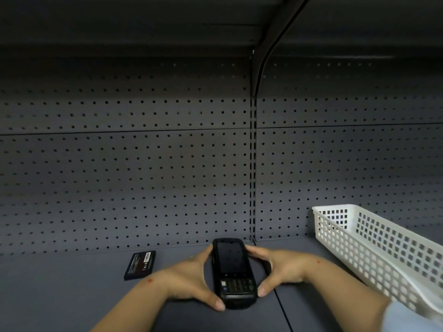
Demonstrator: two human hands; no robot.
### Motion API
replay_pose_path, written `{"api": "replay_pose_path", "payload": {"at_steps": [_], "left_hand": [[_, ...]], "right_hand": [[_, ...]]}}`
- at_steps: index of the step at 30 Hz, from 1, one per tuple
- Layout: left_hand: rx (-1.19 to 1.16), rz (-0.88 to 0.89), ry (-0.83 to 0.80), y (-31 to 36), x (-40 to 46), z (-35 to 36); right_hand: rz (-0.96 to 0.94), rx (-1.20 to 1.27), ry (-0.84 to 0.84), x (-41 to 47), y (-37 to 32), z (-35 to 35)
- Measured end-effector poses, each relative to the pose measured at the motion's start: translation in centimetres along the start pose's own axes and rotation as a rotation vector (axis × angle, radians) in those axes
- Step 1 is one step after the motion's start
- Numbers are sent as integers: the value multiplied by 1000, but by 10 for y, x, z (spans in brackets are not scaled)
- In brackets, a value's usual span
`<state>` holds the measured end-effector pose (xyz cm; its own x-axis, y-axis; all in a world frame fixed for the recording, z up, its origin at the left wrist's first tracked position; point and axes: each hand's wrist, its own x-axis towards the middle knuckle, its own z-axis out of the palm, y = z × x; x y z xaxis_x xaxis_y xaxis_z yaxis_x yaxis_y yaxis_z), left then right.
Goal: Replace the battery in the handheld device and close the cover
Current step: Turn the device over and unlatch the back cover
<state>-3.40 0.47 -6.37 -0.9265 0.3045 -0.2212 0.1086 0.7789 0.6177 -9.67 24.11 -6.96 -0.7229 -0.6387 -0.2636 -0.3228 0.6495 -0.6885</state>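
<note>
A black handheld device [232, 271] with a dark screen and a keypad lies face up on the grey shelf, screen toward me. My left hand [191, 279] grips its left side, thumb at the near corner and fingers at the far end. My right hand [278, 269] grips its right side the same way. A flat black battery [140, 265] with a white label lies on the shelf to the left of my left wrist, apart from the device. The back cover of the device is hidden underneath.
A white plastic mesh basket [374, 250] stands on the shelf at the right, close to my right forearm. A grey pegboard wall [143, 176] rises behind the shelf, with a slotted upright [252, 164] in the middle. Another shelf hangs overhead.
</note>
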Motion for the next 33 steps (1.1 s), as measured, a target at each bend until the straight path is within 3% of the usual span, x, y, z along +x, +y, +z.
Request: {"api": "replay_pose_path", "payload": {"at_steps": [11, 20, 26, 33], "left_hand": [[41, 56, 61, -7, 10, 5], [40, 97, 109, 1, 11, 12], [-63, 0, 76, -1, 13, 16], [-60, 115, 199, 7, 7, 21]], "right_hand": [[-69, 88, -25, -5, 1, -3], [-172, 283, 67, -12, -3, -3], [-261, 339, 154, -1, -24, 3], [-276, 331, 119, 10, -37, 17]]}}
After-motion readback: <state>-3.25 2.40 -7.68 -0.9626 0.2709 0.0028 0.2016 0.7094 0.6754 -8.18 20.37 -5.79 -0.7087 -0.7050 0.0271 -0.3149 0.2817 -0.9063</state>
